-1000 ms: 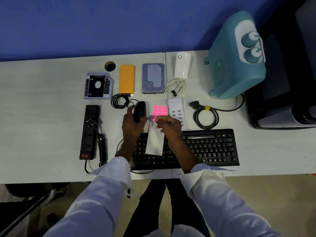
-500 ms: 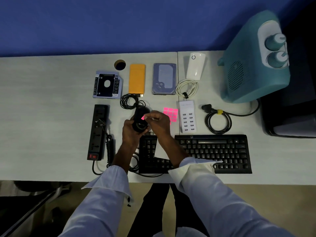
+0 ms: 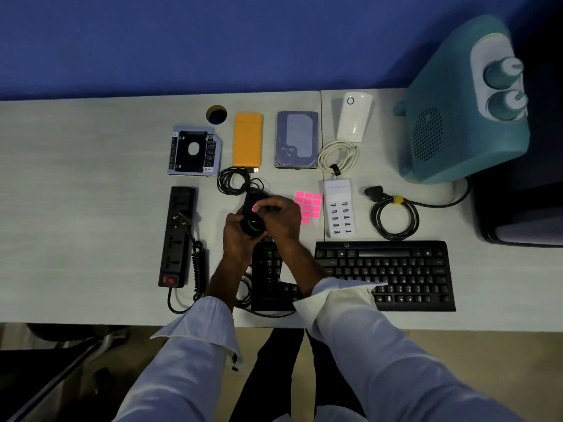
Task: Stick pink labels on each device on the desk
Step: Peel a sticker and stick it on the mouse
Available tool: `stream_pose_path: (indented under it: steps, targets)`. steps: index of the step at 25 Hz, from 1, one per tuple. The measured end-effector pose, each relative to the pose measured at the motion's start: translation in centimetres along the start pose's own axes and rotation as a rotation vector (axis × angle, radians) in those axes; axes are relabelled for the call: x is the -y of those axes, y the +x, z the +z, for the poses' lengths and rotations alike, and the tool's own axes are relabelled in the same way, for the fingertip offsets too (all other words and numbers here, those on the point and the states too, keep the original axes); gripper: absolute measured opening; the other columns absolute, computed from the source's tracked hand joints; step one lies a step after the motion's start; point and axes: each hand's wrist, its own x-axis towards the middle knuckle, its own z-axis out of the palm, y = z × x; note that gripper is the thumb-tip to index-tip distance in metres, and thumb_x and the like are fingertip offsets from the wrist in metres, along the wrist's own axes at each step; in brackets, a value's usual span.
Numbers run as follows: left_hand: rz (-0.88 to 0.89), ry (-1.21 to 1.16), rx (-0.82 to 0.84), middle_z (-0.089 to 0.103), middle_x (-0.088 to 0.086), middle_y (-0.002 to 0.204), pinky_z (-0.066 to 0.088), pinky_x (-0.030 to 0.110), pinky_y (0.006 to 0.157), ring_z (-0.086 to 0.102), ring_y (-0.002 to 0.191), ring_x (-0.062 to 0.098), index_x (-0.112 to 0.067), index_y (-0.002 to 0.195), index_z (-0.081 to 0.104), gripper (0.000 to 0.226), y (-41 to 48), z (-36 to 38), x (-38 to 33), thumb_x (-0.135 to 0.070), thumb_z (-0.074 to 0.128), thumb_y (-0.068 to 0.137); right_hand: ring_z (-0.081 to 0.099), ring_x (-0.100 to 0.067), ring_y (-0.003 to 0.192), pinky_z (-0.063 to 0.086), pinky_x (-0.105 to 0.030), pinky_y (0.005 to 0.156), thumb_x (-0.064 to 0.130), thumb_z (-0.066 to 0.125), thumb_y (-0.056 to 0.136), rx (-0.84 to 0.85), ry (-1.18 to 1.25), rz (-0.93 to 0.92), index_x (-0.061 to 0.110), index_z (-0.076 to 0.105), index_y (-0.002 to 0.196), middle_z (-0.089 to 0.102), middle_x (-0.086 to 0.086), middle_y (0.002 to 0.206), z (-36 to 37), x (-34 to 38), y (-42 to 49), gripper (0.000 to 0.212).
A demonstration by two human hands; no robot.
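My left hand grips a black mouse, lifted above the desk near the keyboard's left end. My right hand presses a single pink label onto the mouse with its fingertips. The sheet of pink labels lies on the desk just right of my hands, its lower part hidden under my right wrist. A black keyboard lies along the front edge. A white USB charger lies beside the sheet.
Back row: drive caddy, orange case, hard drive, white adapter with coiled white cable. A black power strip lies left. A teal heater and its coiled cord are right.
My right hand left the label sheet on the desk, carried one pink label leftward and now presses it on the mouse. The camera view shifted slightly.
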Motion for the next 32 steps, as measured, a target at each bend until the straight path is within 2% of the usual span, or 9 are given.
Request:
stream_pose_path:
  steps: [5,9,11,15,18,21,25,28,32]
  targets:
    - [0.013,0.034,-0.002,0.074,0.002,0.076,0.058,0.028,0.062,0.067,0.082,0.018,-0.011,0.101,0.062,0.034,0.0,-0.2,-0.1,-0.018,0.029,0.095,0.068,-0.014,0.088,0.058,-0.031,0.082,0.017,0.085,0.069,-0.078,0.007,-0.004,0.018,0.069,0.101,0.074,0.000,0.100,-0.2,0.0,-0.2,0.035]
    - [0.040,0.070,-0.054,0.073,0.004,0.087,0.058,0.029,0.061,0.068,0.086,0.019,-0.011,0.115,0.063,0.035,0.3,-0.5,-0.2,-0.020,0.034,0.096,0.069,-0.014,0.087,0.059,-0.033,0.080,0.018,0.089,0.065,-0.028,-0.026,0.002,0.018,0.065,0.106,0.073,0.000,0.098,-0.7,-0.3,-0.7,0.047]
    - [0.126,0.228,-0.084,0.071,0.004,0.101,0.058,0.029,0.067,0.067,0.091,0.017,-0.018,0.134,0.059,0.041,0.6,-0.4,-0.2,-0.017,0.040,0.097,0.066,-0.011,0.085,0.056,-0.027,0.078,0.014,0.087,0.068,-0.006,-0.027,-0.004,0.018,0.063,0.111,0.070,0.002,0.096,-1.4,-0.6,-1.4,0.049]
    - [0.536,0.887,-0.118,0.063,0.004,0.101,0.045,0.012,0.081,0.059,0.090,0.013,-0.031,0.151,0.040,0.066,0.3,0.4,0.8,-0.020,0.063,0.091,0.067,-0.009,0.085,0.056,-0.025,0.078,0.009,0.076,0.074,-0.090,0.065,-0.031,0.020,0.062,0.110,0.072,-0.002,0.093,-3.5,-1.9,-3.3,0.039]
    - [0.693,1.104,-0.198,0.059,0.012,0.115,0.048,0.026,0.091,0.059,0.105,0.024,-0.025,0.154,0.035,0.082,0.4,1.1,2.2,-0.022,0.075,0.082,0.066,-0.009,0.078,0.052,-0.019,0.072,0.011,0.066,0.071,-0.197,0.043,-0.047,0.017,0.063,0.106,0.069,-0.003,0.088,-5.0,-2.9,-4.4,0.036]
    - [0.710,1.202,-0.225,0.053,0.014,0.130,0.045,0.036,0.099,0.053,0.120,0.031,-0.024,0.152,0.037,0.088,0.5,1.4,3.6,-0.029,0.081,0.076,0.064,-0.012,0.081,0.050,-0.019,0.073,0.002,0.061,0.074,-0.278,-0.014,-0.077,0.015,0.061,0.106,0.067,-0.004,0.089,-6.6,-4.0,-5.0,0.035]
    - [0.696,1.285,-0.259,0.049,0.015,0.135,0.048,0.044,0.098,0.048,0.124,0.034,-0.022,0.150,0.039,0.089,0.5,1.6,4.2,-0.033,0.083,0.073,0.064,-0.011,0.086,0.057,-0.033,0.078,0.003,0.060,0.077,-0.320,-0.098,-0.074,0.019,0.060,0.113,0.065,0.003,0.100,-8.2,-4.7,-5.5,0.039]
    - [0.863,1.421,-0.267,0.041,0.017,0.147,0.037,0.047,0.105,0.039,0.134,0.035,-0.020,0.147,0.045,0.083,0.1,1.7,4.3,-0.035,0.081,0.074,0.065,-0.010,0.091,0.057,-0.033,0.084,0.008,0.061,0.080,-0.327,-0.181,-0.100,0.021,0.060,0.118,0.067,0.006,0.113,-8.7,-4.7,-6.2,0.040]
    - [1.079,1.536,-0.149,0.036,0.017,0.154,0.030,0.043,0.103,0.033,0.143,0.035,-0.022,0.128,0.063,0.052,-0.5,1.8,5.6,-0.040,0.075,0.081,0.066,-0.012,0.100,0.053,-0.028,0.087,0.017,0.063,0.084,-0.333,-0.260,-0.051,0.020,0.060,0.124,0.069,0.002,0.117,-8.5,-4.4,-6.9,0.040]
